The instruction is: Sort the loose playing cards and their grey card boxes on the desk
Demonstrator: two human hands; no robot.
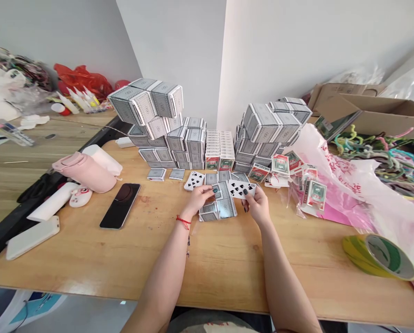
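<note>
My left hand point(200, 199), with a red string at its wrist, pinches a grey-backed playing card point(218, 190). A face-up eight of spades point(237, 189) is gripped between the thumb and fingers of my right hand point(257, 202). Between and under both hands lie grey-backed cards point(227, 207) spread on the wooden table. Just behind my left hand rests a face-up spade card point(194, 181). Farther back stand a left stack of folded-card blocks point(158, 115), a right stack point(271, 125) and, between them, rows of card boxes point(219, 150).
Left on the table point(151, 259) lie a phone point(120, 206), a pink bottle point(89, 172) and a white power bank point(33, 237). To the right are red and green card boxes point(314, 194), a plastic bag point(349, 185), a yellow tape roll point(378, 256) and a cardboard box point(387, 113).
</note>
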